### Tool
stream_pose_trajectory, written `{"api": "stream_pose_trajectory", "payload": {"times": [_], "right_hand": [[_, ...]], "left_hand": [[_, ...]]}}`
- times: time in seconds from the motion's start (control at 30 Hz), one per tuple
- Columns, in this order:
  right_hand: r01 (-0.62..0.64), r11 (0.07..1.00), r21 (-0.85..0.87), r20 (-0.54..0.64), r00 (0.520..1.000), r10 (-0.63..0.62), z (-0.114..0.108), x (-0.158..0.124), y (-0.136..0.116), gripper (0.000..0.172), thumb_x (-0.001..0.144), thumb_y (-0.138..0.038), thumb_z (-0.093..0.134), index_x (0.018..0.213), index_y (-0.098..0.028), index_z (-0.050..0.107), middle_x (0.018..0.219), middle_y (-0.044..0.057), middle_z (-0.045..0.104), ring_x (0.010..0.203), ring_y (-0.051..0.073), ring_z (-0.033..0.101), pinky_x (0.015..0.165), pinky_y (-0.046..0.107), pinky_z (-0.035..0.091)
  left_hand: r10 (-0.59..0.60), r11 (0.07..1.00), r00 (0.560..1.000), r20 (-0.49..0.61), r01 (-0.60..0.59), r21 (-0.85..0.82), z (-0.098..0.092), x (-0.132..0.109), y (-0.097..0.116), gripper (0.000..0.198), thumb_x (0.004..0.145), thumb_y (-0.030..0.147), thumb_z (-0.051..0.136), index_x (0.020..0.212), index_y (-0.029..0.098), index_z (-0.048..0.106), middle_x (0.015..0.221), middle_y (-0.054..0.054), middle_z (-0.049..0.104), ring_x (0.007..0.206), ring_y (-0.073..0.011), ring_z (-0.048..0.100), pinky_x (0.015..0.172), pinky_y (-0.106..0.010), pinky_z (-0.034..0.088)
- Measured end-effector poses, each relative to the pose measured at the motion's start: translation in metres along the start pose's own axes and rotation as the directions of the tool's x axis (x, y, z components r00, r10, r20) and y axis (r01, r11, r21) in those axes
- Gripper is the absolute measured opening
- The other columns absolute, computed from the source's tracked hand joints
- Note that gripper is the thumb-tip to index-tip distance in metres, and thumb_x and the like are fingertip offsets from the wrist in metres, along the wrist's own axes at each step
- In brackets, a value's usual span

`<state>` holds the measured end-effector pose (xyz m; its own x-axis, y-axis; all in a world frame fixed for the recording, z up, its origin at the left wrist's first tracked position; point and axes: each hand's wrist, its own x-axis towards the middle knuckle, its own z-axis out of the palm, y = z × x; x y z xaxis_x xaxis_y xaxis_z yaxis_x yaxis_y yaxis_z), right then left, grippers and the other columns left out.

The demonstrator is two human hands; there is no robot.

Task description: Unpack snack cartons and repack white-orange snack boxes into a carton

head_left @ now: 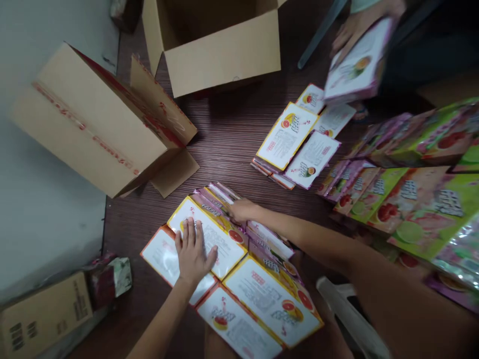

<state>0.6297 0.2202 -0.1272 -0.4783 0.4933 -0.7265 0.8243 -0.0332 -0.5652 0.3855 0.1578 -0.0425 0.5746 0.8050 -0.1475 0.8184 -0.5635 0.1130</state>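
Note:
A block of printed fruit boxes (258, 294), white-faced with yellow and orange edges, stands on the dark striped floor in front of me. My left hand (193, 254) lies flat on the top of the block, its fingers spread over a yellow-edged box. Against the far right side of the block, my right hand (241, 210) touches the purple-edged boxes; its fingers are curled and partly hidden there. Further off, a smaller stack of the same fruit boxes (286, 137) sits on the floor.
A co-worker's hand (352, 35) holds a white fruit box (355, 65) at upper right. Rows of colourful fruit boxes (407, 199) line the right. One open carton (224, 60) stands at the back; another carton (90, 119) lies tilted by the wall. A stool (348, 314) is near my right arm.

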Motion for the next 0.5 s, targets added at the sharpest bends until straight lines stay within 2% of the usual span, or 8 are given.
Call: {"api": "stream_pose_trajectory", "payload": {"times": [0.07,0.1,0.13,0.23,0.3,0.37,0.43,0.5], "right_hand": [[-0.028,0.997,-0.066,0.087,0.996,0.034,0.006,-0.018,0.001,0.031,0.088,-0.028,0.051,0.105,-0.015,0.072,0.106,0.015,0.071,0.097,0.029,0.067,0.078,0.034,0.053],[-0.055,0.992,-0.109,0.098,0.993,0.066,0.002,-0.024,0.001,0.030,0.088,-0.028,0.051,0.104,-0.013,0.073,0.105,0.016,0.071,0.097,0.030,0.067,0.078,0.035,0.053],[-0.080,0.987,-0.138,0.071,0.993,0.091,-0.006,-0.028,-0.001,0.031,0.089,-0.029,0.051,0.103,-0.012,0.073,0.106,0.017,0.070,0.098,0.031,0.067,0.079,0.037,0.053],[-0.071,0.994,-0.078,-0.144,0.988,0.060,-0.042,-0.026,-0.021,0.035,0.093,-0.031,0.045,0.108,-0.014,0.071,0.111,0.016,0.069,0.100,0.030,0.066,0.080,0.037,0.052],[0.002,1.000,-0.005,-0.166,0.986,-0.003,-0.050,-0.029,-0.038,0.034,0.093,-0.029,0.042,0.109,-0.019,0.070,0.114,0.012,0.069,0.100,0.027,0.066,0.079,0.033,0.051],[0.017,1.000,0.014,-0.029,0.999,-0.016,-0.035,-0.044,-0.049,0.027,0.089,-0.026,0.049,0.101,-0.019,0.072,0.106,0.010,0.071,0.095,0.025,0.067,0.074,0.030,0.050],[0.000,1.000,-0.003,0.105,0.994,0.001,-0.008,-0.070,-0.047,0.021,0.086,-0.024,0.054,0.093,-0.017,0.073,0.098,0.010,0.072,0.088,0.025,0.068,0.068,0.028,0.048],[-0.011,1.000,-0.016,0.128,0.992,0.013,0.012,-0.098,-0.035,0.023,0.088,-0.024,0.051,0.090,-0.017,0.072,0.096,0.010,0.072,0.087,0.024,0.067,0.066,0.027,0.046]], "left_hand": [[0.001,1.000,1.000,0.001,-0.001,-0.003,0.000,0.000,0.000,0.087,0.087,0.046,0.053,0.156,0.010,0.014,0.160,-0.022,0.017,0.150,-0.0348,0.014,0.120,-0.054,0.010],[0.000,1.000,1.000,0.000,0.000,-0.005,0.000,0.001,0.000,0.087,0.087,0.046,0.053,0.156,0.010,0.014,0.160,-0.022,0.017,0.150,-0.0345,0.014,0.120,-0.054,0.009],[-0.001,1.000,1.000,0.000,0.001,-0.004,-0.001,0.002,0.000,0.087,0.087,0.046,0.053,0.156,0.009,0.015,0.160,-0.022,0.017,0.150,-0.0344,0.014,0.120,-0.054,0.009],[-0.003,1.000,1.000,0.007,0.003,0.019,-0.002,0.002,0.001,0.086,0.088,0.046,0.052,0.156,0.008,0.015,0.161,-0.022,0.016,0.150,-0.0343,0.013,0.120,-0.054,0.009],[-0.007,1.000,1.000,0.013,0.007,0.031,-0.002,0.000,0.001,0.086,0.088,0.047,0.052,0.156,0.008,0.015,0.161,-0.022,0.015,0.150,-0.0342,0.012,0.119,-0.054,0.009],[-0.019,1.000,1.000,0.018,0.018,0.023,-0.002,-0.003,0.002,0.085,0.089,0.046,0.051,0.156,0.009,0.014,0.161,-0.022,0.015,0.150,-0.0335,0.012,0.120,-0.054,0.008],[-0.025,1.000,0.999,0.024,0.025,0.002,-0.002,-0.004,0.002,0.084,0.089,0.046,0.050,0.156,0.010,0.014,0.161,-0.021,0.016,0.150,-0.0330,0.013,0.120,-0.054,0.008],[-0.030,0.999,0.999,0.025,0.030,-0.019,-0.001,-0.003,0.000,0.083,0.090,0.046,0.049,0.157,0.012,0.013,0.161,-0.020,0.016,0.150,-0.0328,0.013,0.120,-0.055,0.008]]}}
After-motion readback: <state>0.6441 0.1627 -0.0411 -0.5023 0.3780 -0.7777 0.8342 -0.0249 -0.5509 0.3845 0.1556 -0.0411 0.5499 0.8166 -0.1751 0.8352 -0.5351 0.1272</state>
